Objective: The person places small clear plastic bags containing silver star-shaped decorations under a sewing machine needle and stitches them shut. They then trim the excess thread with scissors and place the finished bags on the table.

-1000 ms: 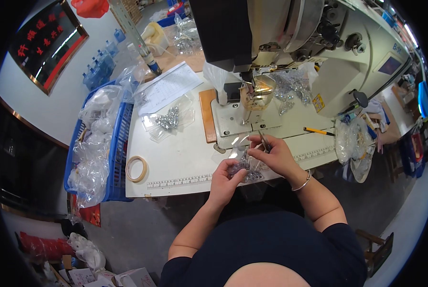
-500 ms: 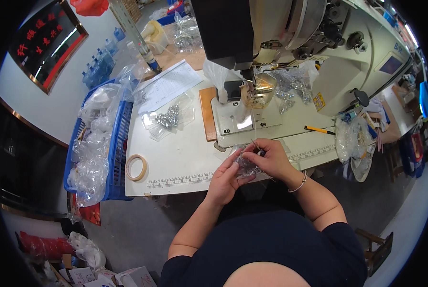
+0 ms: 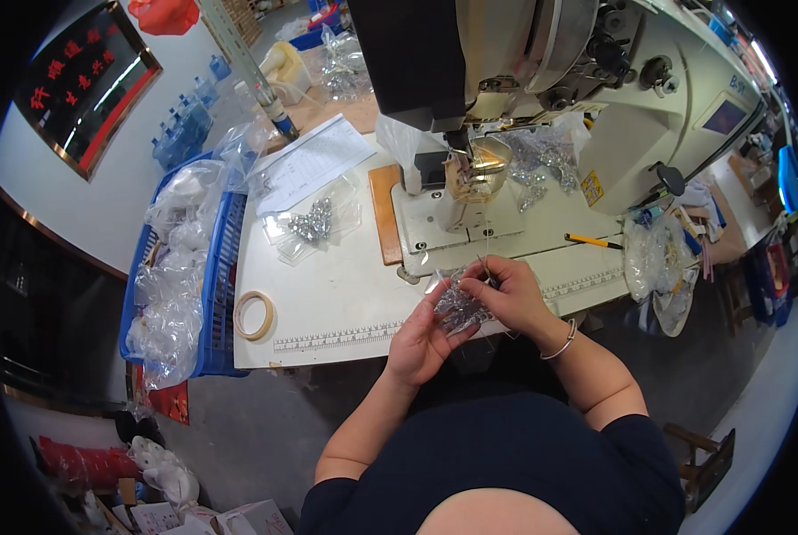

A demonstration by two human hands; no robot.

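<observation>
At the front edge of the white table, my left hand [image 3: 417,346] is curled around a small clear plastic bag [image 3: 459,308] filled with silvery, shiny pieces. My right hand [image 3: 516,296] is closed at the bag's upper right, thumb against the plastic. A thin pointed tool [image 3: 482,264] sticks up from its fingers; its kind is too small to tell. Just beyond both hands stands a sewing machine [image 3: 481,183], with its needle area above a metal plate. Where the right fingertips meet the bag is partly hidden.
Left of the table stands a blue basket [image 3: 210,308] full of plastic bags. A tape roll [image 3: 254,316], a bag of silvery pieces [image 3: 311,221] and paper sheets [image 3: 314,165] lie on the left side. A yellow pen [image 3: 593,241] and bulging clear bags [image 3: 657,259] are at right.
The bag is turned so more of its silvery contents show between my hands. My right hand has shifted slightly right, and the dark part seen in its fingers is now mostly hidden.
</observation>
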